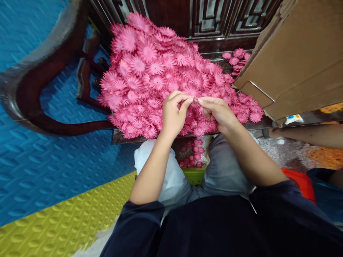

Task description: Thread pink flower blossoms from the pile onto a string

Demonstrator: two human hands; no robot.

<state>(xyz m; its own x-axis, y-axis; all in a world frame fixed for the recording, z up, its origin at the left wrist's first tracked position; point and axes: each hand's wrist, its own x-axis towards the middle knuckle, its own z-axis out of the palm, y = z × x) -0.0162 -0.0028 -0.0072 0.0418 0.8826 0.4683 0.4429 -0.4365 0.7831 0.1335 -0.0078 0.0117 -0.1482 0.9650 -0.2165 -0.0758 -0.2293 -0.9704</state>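
Blue foam floor mat (40, 142) w/ a yellow section (66, 221) fills the left; dark carved wood furniture (203, 18) stands at the back. A dark wooden seat (118, 136) carries a big heap of pink paper flowers (150, 71), piled high on the left and thinning toward the right, where a brown cardboard box (294, 60) leans over the edge. A few more flowers lie on the floor between the person's knees, below the seat edge.

Both hands meet at the front of the heap. Left hand (173, 114) is curled, thumb & fingers pinched together near the tips; right hand (218, 110) likewise pinched, fingertips almost touching the left's. What sits between them looks like one small pink flower or petal layer, but it blends w/ the pile behind, so can't tell for sure.

Judgement: step in hand is likely separating or fitting a single flower piece. Next move prob needs fine fingertip control & a light pull, w/o dragging neighbouring flowers off the seat.
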